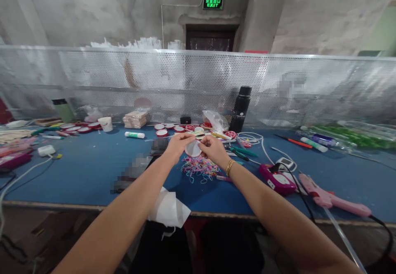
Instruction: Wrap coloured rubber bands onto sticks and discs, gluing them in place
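Observation:
A small round white disc with a red rim (193, 149) is held up between my two hands, over the table. My left hand (178, 147) grips its upper left side with bent fingers. On its right edge, the fingers of my right hand (213, 149) are pinched together; anything small between them is too fine to make out. Directly below lies a loose heap of colourful small rubber bands (200, 168). Similar red-rimmed discs (161, 133) lie behind my hands. Pliers with green handles (243, 152) rest to the right of my right hand.
A pink glue gun (334, 199) and a purple power socket (278, 180) with cables lie at right. A black thermos (240, 109) stands at the back by a perforated metal screen (161, 72). A glue stick (134, 135), paper cup (106, 124) and white cloth (168, 210) are on the left.

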### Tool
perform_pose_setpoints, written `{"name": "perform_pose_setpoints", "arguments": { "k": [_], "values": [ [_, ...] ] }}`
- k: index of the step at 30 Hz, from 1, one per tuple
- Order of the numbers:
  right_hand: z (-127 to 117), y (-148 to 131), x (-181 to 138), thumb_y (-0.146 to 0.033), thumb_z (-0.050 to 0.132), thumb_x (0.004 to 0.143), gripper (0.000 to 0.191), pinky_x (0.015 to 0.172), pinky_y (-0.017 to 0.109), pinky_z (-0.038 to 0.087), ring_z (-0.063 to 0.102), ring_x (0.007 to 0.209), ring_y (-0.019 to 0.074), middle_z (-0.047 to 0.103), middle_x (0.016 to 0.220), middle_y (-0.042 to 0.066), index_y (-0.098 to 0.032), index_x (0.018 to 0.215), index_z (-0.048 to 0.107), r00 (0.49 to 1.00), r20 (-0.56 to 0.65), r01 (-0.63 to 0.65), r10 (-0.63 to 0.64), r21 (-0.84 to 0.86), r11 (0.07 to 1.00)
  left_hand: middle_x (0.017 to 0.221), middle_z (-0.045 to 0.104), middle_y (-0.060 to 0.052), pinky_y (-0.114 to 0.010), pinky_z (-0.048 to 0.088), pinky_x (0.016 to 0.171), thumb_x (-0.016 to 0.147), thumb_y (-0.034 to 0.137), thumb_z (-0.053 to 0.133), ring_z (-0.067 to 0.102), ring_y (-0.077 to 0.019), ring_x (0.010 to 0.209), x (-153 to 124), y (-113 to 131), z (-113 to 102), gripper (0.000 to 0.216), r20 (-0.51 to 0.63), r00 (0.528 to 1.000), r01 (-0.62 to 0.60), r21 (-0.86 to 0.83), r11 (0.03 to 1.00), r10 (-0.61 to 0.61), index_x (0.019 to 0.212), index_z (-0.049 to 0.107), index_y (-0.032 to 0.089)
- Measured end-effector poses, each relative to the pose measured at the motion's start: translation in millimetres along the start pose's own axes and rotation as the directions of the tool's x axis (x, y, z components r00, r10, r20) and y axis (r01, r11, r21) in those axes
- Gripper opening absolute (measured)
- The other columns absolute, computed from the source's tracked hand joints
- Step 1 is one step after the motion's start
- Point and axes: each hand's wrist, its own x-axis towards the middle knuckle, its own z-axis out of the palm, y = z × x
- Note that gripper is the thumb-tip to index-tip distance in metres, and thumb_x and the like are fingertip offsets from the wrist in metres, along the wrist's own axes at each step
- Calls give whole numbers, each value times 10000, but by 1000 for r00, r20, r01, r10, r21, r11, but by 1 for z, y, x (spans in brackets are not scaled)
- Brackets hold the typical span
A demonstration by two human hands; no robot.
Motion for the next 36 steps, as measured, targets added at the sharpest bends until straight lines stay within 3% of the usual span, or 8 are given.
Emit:
{"name": "perform_pose_setpoints", "arguments": {
  "k": [6,15,20,27,32,36],
  "values": [
    [2,-3,-2,-327,638,719,186,364,193,427,532,387,100,549,500,-67,-209,730,495,999,4,-32,32,58,998,749,676,-14,-283,447,713,641,207,735,585,-143,699,2,-5,0,173,18,990,-143,174,974,142,798,694,147],
    [0,-2,1,-328,647,712,186,389,221,465,549,411,115,563,517,-60,-218,735,499,998,-58,-19,27,120,993,917,669,-47,-279,480,699,608,147,711,608,-176,805,-2,-11,6,381,87,992,-110,251,962,91,983,639,145],
    [1,0,2,-335,644,715,187,387,209,457,545,401,106,568,521,-61,-211,740,506,997,-82,-1,10,112,994,946,648,-56,-262,490,650,548,120,751,610,-170,794,-5,-10,9,497,47,997,-73,234,970,64,1017,588,143],
    [2,-3,1,-348,618,728,180,400,204,462,571,420,116,574,513,-53,-211,737,501,989,-142,-20,33,91,996,937,646,-60,-273,497,583,510,106,779,601,-148,684,-14,-3,13,653,96,992,69,105,992,-79,1117,544,147],
    [2,2,4,-363,610,726,183,401,210,461,561,412,119,583,494,-47,-211,741,509,987,-148,-44,60,107,993,778,631,-9,-238,441,529,506,71,738,562,-123,604,-17,-1,14,619,172,985,22,79,997,-36,1103,590,136],
    [1,3,5,-368,618,714,191,396,212,463,563,413,121,582,492,-52,-214,749,510,986,-139,-66,88,156,986,801,648,-17,-237,439,573,510,74,738,571,-125,649,-14,-4,11,609,206,978,-34,86,996,16,1103,611,132]
  ]
}}
